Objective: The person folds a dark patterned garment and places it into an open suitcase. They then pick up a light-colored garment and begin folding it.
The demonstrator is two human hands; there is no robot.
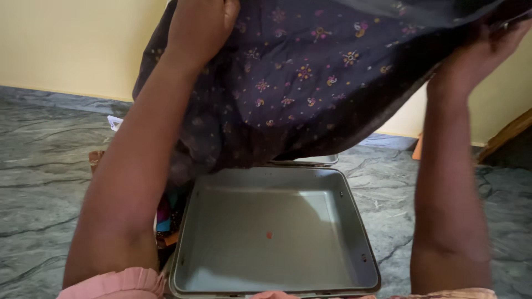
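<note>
A dark purple cloth (310,83) with small flower prints hangs spread across the upper part of the head view. My left hand (202,22) grips its top edge at the upper left. At the upper right my right hand (490,47) holds the other end, fingers partly hidden by the fabric. Below the cloth lies an open grey metal case (354,221), its inside bare except for a small red speck (270,235). The cloth's lower edge hangs just above the case's far rim.
Grey marbled stone floor (44,182) spreads on both sides. A yellow wall (72,44) runs along the back. Folded colourful cloths (166,218) lie left of the case, behind my left arm. A wooden edge (510,130) shows at far right.
</note>
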